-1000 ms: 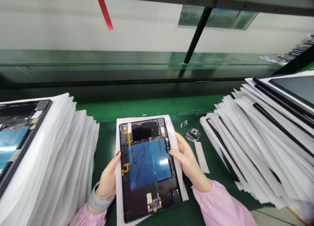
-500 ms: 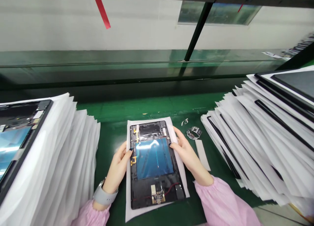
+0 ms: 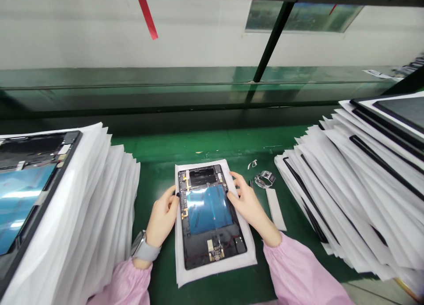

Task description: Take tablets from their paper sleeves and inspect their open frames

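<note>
An opened tablet (image 3: 215, 243), its inside facing up with a blue film-covered battery (image 3: 210, 210), lies on a white foam sheet (image 3: 185, 276) in the middle of the green bench. At its left edge, my left hand (image 3: 162, 216) grips with the thumb on the rim and the fingers curled at the side. My right hand (image 3: 245, 199) holds the opposite edge, thumb on top of the frame; some fingertips are hidden at the sheet's edge. A watch circles my left wrist.
A tall stack of white foam sheets (image 3: 109, 199) with another opened tablet (image 3: 29, 181) on top stands at left. At right leans a stack of sheets and dark panels (image 3: 344, 186). A metal-coloured ring-shaped item (image 3: 265, 179) and a pale strip (image 3: 275, 210) lie beside my right hand.
The tablet has shifted slightly up on its foam sheet, so more sheet shows below it. Both hands stay at its edges. The whole view has moved slightly.
</note>
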Demonstrator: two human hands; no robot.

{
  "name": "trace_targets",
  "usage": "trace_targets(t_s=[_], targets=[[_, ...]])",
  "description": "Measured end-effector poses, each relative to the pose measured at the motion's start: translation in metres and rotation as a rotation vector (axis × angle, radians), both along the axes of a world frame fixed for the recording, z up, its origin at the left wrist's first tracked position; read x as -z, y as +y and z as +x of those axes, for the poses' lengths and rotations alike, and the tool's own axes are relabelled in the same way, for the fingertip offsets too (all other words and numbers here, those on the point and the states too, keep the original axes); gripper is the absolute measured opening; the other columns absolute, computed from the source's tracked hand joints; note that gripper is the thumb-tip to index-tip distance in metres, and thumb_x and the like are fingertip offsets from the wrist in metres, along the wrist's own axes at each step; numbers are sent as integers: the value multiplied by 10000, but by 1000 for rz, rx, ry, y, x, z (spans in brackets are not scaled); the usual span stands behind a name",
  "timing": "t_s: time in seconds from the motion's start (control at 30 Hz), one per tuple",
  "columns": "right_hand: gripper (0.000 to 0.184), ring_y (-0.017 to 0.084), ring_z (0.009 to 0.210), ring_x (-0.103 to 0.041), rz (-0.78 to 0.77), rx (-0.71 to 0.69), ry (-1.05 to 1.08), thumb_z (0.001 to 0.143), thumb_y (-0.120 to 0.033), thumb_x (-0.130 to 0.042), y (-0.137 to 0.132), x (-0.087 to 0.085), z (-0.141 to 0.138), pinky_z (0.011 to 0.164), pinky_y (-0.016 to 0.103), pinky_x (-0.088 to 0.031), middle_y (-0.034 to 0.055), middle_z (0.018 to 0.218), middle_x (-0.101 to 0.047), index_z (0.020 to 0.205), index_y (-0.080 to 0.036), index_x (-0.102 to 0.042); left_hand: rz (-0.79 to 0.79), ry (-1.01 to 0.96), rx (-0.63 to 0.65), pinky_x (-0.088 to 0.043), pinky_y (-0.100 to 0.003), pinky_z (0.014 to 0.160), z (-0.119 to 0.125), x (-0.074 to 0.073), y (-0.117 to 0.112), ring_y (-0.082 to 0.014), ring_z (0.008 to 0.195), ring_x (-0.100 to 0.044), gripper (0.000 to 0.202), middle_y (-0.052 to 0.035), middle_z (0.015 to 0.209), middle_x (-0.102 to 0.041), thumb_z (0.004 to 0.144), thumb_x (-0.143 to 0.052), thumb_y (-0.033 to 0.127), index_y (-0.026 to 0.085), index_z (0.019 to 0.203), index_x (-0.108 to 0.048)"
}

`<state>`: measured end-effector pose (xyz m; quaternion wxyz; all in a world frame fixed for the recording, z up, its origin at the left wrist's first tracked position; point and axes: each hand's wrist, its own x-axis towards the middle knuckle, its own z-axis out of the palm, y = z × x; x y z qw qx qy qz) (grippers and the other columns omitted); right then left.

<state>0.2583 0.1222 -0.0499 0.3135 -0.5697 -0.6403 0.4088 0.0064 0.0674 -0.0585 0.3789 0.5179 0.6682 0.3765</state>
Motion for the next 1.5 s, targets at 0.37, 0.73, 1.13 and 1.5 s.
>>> trace_targets(t_s=[0.37, 0.73, 1.13, 1.5], targets=[[404, 273, 860, -654, 500, 325, -437, 877, -289, -470, -9, -22, 27, 744, 405, -525, 124, 1027, -678, 1248, -166, -574, 39, 91, -13, -255, -265, 529, 1, -8, -3, -155, 476, -362, 544, 112, 515, -323, 879, -397, 316, 171, 1400, -456], [281, 332, 1122, -622, 642, 288, -437, 870, -301, -507, 2, 6, 73, 974, 548, -483, 171, 1192, -687, 1027, -171, -701, 3, 179, 15, -257, -281, 547, 3, -13, -6, -165, 482, -414, 511, 102, 504, -352, 878, -358, 267, 159, 1357, -499], [184, 287, 1021, -649, 566, 389, -175, 803, -288, -530, 19, 14, 80, 951, 528, -490, 128, 1034, -709, 816, -195, -689, -21, 232, 33, -277, -279, 567, 2, -15, -9, -180, 512, -466, 484, 97, 517, -399, 887, -357, 235, 149, 1350, -470], [314, 309, 1124, -619, 577, 266, -255, 773, -429, -592, -9, -71, 82, 941, 491, -503, 124, 1197, -660, 978, -229, -721, 4, 267, 76, -296, -268, 584, -1, -16, -9, -179, 540, -503, 444, 95, 521, -432, 895, -378, 166, 145, 1326, -480]])
